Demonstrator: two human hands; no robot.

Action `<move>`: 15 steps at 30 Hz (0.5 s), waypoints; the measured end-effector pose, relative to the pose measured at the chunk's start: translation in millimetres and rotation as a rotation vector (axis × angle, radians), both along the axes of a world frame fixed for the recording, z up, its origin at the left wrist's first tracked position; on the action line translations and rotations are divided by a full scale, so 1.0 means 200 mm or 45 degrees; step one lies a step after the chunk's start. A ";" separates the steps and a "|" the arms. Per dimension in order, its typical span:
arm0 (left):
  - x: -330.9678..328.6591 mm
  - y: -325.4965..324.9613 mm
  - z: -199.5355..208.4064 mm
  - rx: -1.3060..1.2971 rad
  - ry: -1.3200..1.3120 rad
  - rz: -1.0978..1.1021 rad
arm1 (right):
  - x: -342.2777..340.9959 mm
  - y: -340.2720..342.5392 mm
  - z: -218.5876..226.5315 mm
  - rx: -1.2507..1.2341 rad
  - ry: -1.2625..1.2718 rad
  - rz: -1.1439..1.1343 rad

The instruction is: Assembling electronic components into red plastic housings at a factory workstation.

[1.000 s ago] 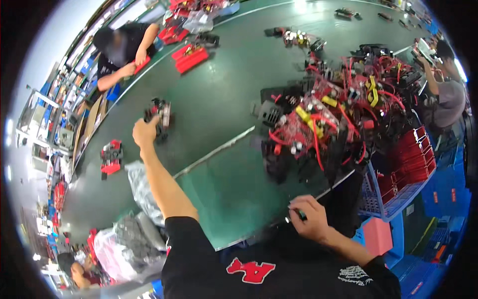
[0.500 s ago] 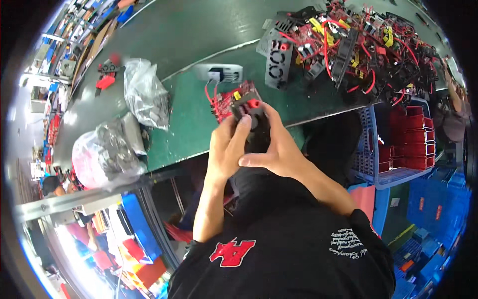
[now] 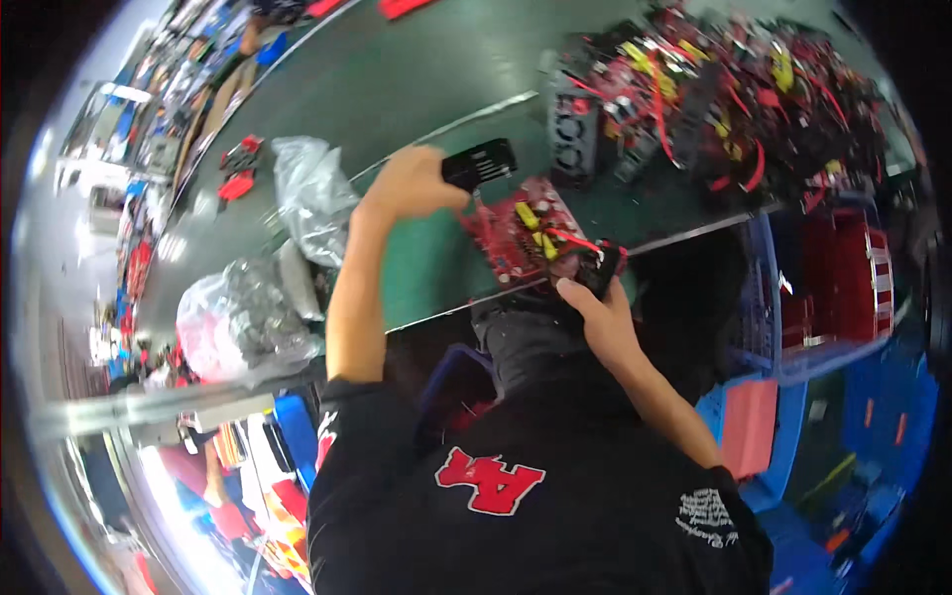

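A red circuit board (image 3: 508,253) with yellow-taped parts lies near the front edge of the green bench, wired to a panel on either side. At its far left corner my left hand (image 3: 405,185), blurred by motion, is closed on the end of a black slotted panel (image 3: 486,164), tilted above the bench. My right hand (image 3: 607,322) grips a small black end panel (image 3: 607,266) with a red terminal at the board's near right corner. A red wire runs from that panel to the board. The right thumb lies along the panel's near side; the other fingers are mostly hidden.
A heap of similar wired boards (image 3: 714,109) covers the bench's right side, with a grey vented panel (image 3: 573,134) at its edge. Clear plastic bags (image 3: 243,317) of parts sit at left, near a red-and-black part (image 3: 238,178). A blue crate (image 3: 762,297) stands below right.
My hands have parted: the left moved up and left onto the slotted panel, the right moved right and down with the terminal panel. The slotted panel now shows its black side.
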State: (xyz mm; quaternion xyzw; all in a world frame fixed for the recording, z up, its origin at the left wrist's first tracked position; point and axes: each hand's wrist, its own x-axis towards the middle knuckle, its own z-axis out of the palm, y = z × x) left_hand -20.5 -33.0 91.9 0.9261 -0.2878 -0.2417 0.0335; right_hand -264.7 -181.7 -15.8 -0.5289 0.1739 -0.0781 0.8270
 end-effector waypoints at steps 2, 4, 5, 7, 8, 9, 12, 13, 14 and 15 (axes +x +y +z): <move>-0.23 0.05 0.08 -0.327 0.116 0.058 | -0.02 0.02 0.03 0.197 0.096 -0.062; -0.38 0.07 0.04 -0.606 0.264 0.020 | -0.04 -0.01 0.07 0.138 0.080 -0.011; -0.44 0.04 0.05 -0.648 0.419 -0.005 | -0.03 0.01 0.11 0.242 0.055 -0.018; -0.42 0.06 -0.07 -0.784 0.715 0.154 | -0.01 0.02 0.10 0.276 0.089 -0.044; -0.40 0.06 -0.13 -0.939 0.689 0.256 | -0.01 0.04 0.09 0.219 0.008 -0.046; -0.37 0.00 -0.21 -1.094 0.690 0.334 | -0.01 0.03 0.06 0.146 -0.061 -0.081; -0.34 0.04 -0.39 -0.699 -0.446 -0.255 | 0.01 0.09 0.09 0.047 -0.060 -0.142; -0.33 0.05 -0.49 -0.510 -0.531 -0.252 | 0.00 0.11 0.10 -0.011 -0.135 -0.246; -0.37 0.00 -0.42 -0.439 -0.420 -0.212 | 0.01 0.14 0.04 0.027 -0.075 -0.215; -0.39 0.00 -0.37 -0.501 -0.299 -0.181 | 0.01 0.18 -0.01 0.093 -0.029 -0.164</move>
